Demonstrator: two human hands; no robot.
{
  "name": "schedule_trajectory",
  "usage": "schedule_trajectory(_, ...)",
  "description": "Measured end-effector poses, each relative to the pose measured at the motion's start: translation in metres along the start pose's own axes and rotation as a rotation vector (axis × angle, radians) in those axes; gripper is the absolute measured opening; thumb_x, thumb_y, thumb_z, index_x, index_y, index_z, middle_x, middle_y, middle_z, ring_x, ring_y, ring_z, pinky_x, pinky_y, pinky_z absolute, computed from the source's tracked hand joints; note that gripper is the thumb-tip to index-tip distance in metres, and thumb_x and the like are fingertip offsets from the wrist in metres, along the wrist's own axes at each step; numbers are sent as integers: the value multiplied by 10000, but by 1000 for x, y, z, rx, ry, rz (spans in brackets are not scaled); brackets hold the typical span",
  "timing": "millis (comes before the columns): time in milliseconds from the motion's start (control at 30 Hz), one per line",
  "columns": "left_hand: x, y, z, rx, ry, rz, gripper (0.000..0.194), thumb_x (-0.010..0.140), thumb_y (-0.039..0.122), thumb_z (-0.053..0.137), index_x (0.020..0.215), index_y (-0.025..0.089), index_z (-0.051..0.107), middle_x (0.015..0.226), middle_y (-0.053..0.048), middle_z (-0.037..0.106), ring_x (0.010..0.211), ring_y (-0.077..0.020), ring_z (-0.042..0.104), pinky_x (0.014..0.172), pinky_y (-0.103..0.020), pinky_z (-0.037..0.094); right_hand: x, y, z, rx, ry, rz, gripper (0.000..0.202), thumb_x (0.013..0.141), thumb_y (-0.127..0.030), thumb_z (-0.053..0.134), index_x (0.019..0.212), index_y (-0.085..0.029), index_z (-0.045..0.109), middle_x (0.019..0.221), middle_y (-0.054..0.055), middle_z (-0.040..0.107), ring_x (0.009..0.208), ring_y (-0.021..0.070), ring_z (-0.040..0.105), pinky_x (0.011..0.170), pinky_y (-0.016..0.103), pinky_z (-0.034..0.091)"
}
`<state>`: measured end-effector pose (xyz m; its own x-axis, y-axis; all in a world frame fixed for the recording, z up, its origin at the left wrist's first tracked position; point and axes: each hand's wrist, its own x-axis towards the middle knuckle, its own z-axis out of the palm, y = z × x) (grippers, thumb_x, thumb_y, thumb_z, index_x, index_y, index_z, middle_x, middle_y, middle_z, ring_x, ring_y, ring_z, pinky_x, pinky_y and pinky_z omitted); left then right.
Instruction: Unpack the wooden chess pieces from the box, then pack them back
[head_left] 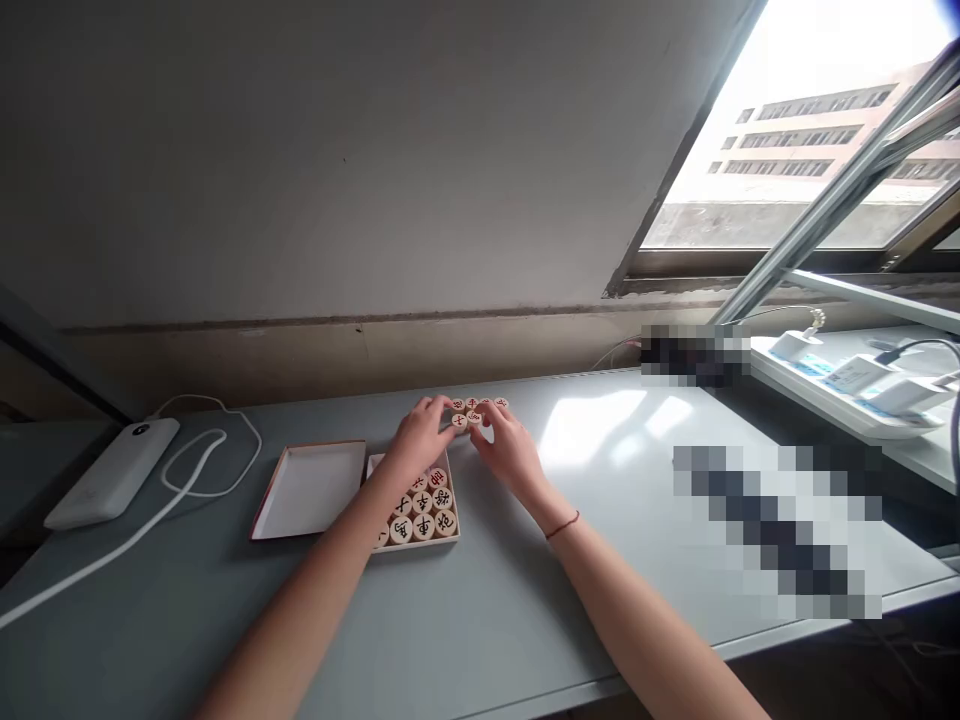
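Observation:
Several round wooden Chinese chess pieces (459,420) stand grouped in two rows on the grey table beyond the box. My left hand (421,432) curls its thumb and index finger against the left side of this group. At the right side, my right hand (511,450) has its thumb and index finger bent around a near piece (474,418). Below the left wrist lies an open shallow box (456,500) with more pieces in rows, red and black characters facing up. My left forearm hides part of the box.
Left of the box lies its white-lined lid (315,485). A white power bank (112,473) and a looping white cable (187,480) are farther left. A grey wall (337,180) rises behind the table. Chargers (859,373) sit on a white shelf at the right, by a window.

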<state>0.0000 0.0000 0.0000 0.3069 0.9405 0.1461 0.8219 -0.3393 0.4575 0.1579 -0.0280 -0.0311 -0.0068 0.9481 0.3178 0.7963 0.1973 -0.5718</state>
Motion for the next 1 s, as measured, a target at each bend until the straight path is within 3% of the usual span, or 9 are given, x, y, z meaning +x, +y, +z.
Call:
schedule_trajectory(100, -21, -12, -26, 23, -25, -1, 131, 885, 255, 489, 907, 216, 612, 941, -36, 664, 823, -191, 629, 744, -296, 471, -7, -14, -4, 148, -132, -131, 246, 889, -226, 440, 1069, -239, 608, 919, 41, 662, 657, 135, 562, 618, 247, 410)
schedule_trajectory(200, -49, -22, -39, 70, -106, 6, 347, 926, 330, 405, 663, 213, 600, 684, -22, 623, 674, -192, 592, 643, -293, 440, -15, -28, -3, 192, -317, -180, 215, 906, -239, 436, 866, -216, 646, 732, 17, 647, 585, 124, 527, 544, 222, 348)
schedule_trajectory(300, -73, -25, -32, 309, -101, 29, 357, 937, 278, 369, 721, 208, 645, 814, -75, 658, 811, -246, 588, 698, -340, 425, -19, -36, 2, 97, -354, -157, 294, 908, -248, 436, 653, -193, 572, 621, 9, 586, 526, 113, 459, 495, 227, 258)
schedule_trajectory(433, -87, -18, -14, 374, -106, -17, 290, 944, 280, 386, 877, 202, 657, 1000, -102, 667, 968, -295, 577, 732, -381, 416, -22, -39, 6, 41, -323, -154, 305, 915, -232, 425, 633, -191, 535, 633, 9, 580, 535, 111, 447, 501, 231, 236)
schedule_trajectory(533, -90, -12, -10, 313, -83, -51, 266, 945, 329, 408, 882, 193, 628, 1008, -90, 674, 998, -285, 585, 776, -398, 405, -23, -40, 8, 35, -317, -156, 290, 913, -213, 438, 645, -190, 547, 642, 13, 587, 539, 112, 462, 504, 232, 246)
schedule_trajectory(667, -91, -9, -13, 216, -67, -95, 184, 921, 318, 459, 854, 200, 583, 871, -52, 695, 935, -256, 622, 803, -395, 398, -22, -41, 6, 75, -329, -144, 290, 910, -205, 444, 655, -188, 582, 663, 22, 609, 554, 117, 489, 516, 229, 282)
schedule_trajectory(733, -91, -11, -14, 150, -5, -88, 147, 908, 306, 474, 866, 208, 575, 838, -38, 696, 898, -243, 632, 798, -381, 410, -22, -42, 2, 134, -310, -133, 244, 898, -200, 451, 750, -187, 644, 724, 29, 631, 588, 118, 511, 537, 225, 324)
schedule_trajectory(867, -91, -15, -16, -163, 161, -53, 209, 906, 396, 468, 965, 226, 576, 889, -27, 696, 828, -194, 642, 740, -304, 471, -22, -47, -10, 351, -302, -167, 240, 855, -240, 525, 1041, -202, 671, 891, 39, 668, 655, 111, 549, 595, 221, 422)
schedule_trajectory(1000, -92, -13, -16, -490, 138, -135, 292, 883, 487, 491, 986, 228, 582, 885, -12, 693, 810, -165, 660, 684, -249, 511, -21, -51, -13, 557, -335, -141, 218, 851, -283, 531, 984, -191, 677, 885, 38, 704, 711, 126, 602, 640, 237, 477)
